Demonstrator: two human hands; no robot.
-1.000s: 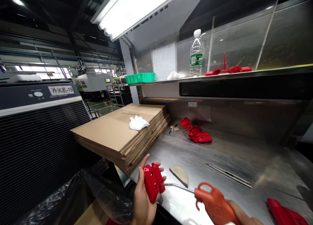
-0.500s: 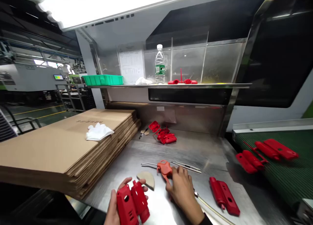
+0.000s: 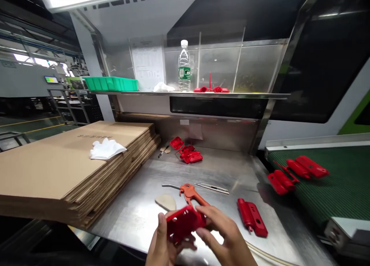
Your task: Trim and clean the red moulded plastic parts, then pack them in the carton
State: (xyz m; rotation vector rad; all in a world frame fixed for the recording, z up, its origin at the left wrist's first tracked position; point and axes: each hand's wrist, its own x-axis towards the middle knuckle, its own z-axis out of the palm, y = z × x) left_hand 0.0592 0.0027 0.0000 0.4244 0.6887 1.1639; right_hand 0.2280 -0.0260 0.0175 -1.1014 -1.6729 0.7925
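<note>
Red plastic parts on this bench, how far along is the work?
Looks done: a cluster of red parts lies at the back of the steel table. In hand: both the left hand and right hand hold one red piece. Left: one red part beside them, more on the green belt.

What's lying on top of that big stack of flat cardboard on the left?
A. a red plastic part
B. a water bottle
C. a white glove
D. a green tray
C: a crumpled white glove rests on the cardboard stack; the water bottle and green tray stand on the shelf.
</note>
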